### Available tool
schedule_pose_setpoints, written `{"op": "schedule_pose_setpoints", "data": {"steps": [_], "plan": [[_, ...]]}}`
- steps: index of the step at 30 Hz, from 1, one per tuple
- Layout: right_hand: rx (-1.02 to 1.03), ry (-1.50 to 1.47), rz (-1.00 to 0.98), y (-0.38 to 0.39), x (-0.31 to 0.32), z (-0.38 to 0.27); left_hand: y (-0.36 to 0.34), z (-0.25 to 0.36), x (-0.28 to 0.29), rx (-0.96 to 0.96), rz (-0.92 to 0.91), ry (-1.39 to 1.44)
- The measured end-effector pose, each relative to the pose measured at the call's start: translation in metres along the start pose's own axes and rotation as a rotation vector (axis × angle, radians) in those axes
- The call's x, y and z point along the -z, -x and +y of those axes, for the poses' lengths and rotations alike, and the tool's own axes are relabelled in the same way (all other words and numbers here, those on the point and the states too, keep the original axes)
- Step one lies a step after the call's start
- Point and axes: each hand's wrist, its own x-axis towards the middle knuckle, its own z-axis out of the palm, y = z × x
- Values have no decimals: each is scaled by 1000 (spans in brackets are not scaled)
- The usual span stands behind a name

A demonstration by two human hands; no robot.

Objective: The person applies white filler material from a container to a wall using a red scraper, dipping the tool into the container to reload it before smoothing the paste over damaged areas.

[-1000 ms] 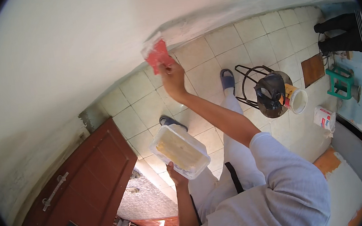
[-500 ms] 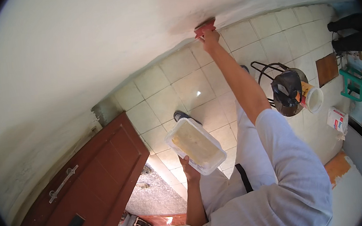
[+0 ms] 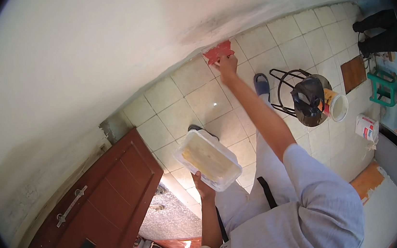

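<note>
- Running from the left edge to the top, the wall (image 3: pixel 80 54) was off-white and smooth in broad stretches, with grey, rougher staining low down.
- Below it stood a red-brown door (image 3: pixel 111 193) with rectangular panels and a pale bar (image 3: pixel 71 206) fixed across it.
- The left hand (image 3: pixel 205 187) had its fingers clamped on the near side of the tub (image 3: pixel 228 181), in front of the body; a firm, level hold seemed best for so broad a load.
- The tub was rectangular, of whitish translucent plastic with rounded corners, and held a cream-yellow paste (image 3: pixel 209 157).
- The scraper (image 3: pixel 220 50), flat, red and smeared white, was by the foot of the wall; whether they touched could not be told. A shallow angle and even pressure likely suited that patchy surface.
- The right hand (image 3: pixel 228 67) had its fingers clamped on the scraper's near edge; a relaxed wrist probably helped keep the blade flat.
- Farther right, a round-seated stool (image 3: pixel 309 121) with dark bent legs carried a glossy, crumpled black bag (image 3: pixel 308 95), beside a round white bucket (image 3: pixel 338 108).
</note>
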Motion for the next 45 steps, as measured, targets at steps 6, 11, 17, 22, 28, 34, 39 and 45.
{"op": "schedule_pose_setpoints", "data": {"steps": [6, 11, 17, 22, 28, 34, 39, 45], "plan": [[-186, -79, -208, -146, 47, -44, -2, -12, -16, -4, -18, -37], [-134, -306, -385, -78, 17, -137, -1, -7, -1, -8, 11, -9], [88, -437, -115, -41, 77, -151, -7, -10, -11, -26, -52, -10], [-135, -43, -199, -80, 83, -37, -9, -10, -15, -16, -30, 15], [-269, 65, -129, -130, 17, 4, -14, -6, -27, -34, -52, -63], [-50, -275, -407, -110, 23, -94, -12, -6, -27, -22, -55, 15], [-133, -585, -401, -49, 64, -179, -8, 4, -46, -70, -31, -40], [-121, -22, -235, -93, 120, -91, -16, -11, -51, -50, -42, 30]]}}
